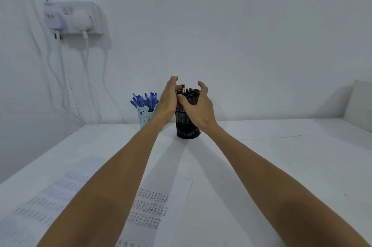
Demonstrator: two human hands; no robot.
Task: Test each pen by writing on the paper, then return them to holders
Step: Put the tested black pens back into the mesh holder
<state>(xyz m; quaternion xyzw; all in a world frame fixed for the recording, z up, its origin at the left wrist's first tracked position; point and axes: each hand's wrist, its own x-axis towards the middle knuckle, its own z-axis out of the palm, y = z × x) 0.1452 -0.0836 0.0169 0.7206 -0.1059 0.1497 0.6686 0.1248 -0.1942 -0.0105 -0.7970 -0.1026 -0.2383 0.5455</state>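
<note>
Table (pixel 281 156): white, filling the lower view, set against a white wall.

Paper (pixel 177 190): printed sheets lying flat at the near left of the table, partly under the left forearm; rows of small handwritten marks on the right sheet, left sheet blurred.

Socket block (pixel 74 17): white, mounted on the wall at upper left, plugs inserted, cables hanging down.

Black mesh holder (pixel 187 126): upright at the far middle of the table, packed full with black pens (pixel 191 94), caps up.

Light blue holder (pixel 146 117): bear face on the front, upright just left of the black mesh holder, filled with blue pens (pixel 144 100) leaning leftward.

Right hand (pixel 199 108): fingers spread, forefinger raised, thumb resting against the side of the black pens.

Left hand (pixel 169 100): reaching over the left rim of the black mesh holder, fingertips pinching the top of a single pen.

Single pen (pixel 183 88): metal clip showing, standing among the black pens, top slightly above its neighbours.
</note>
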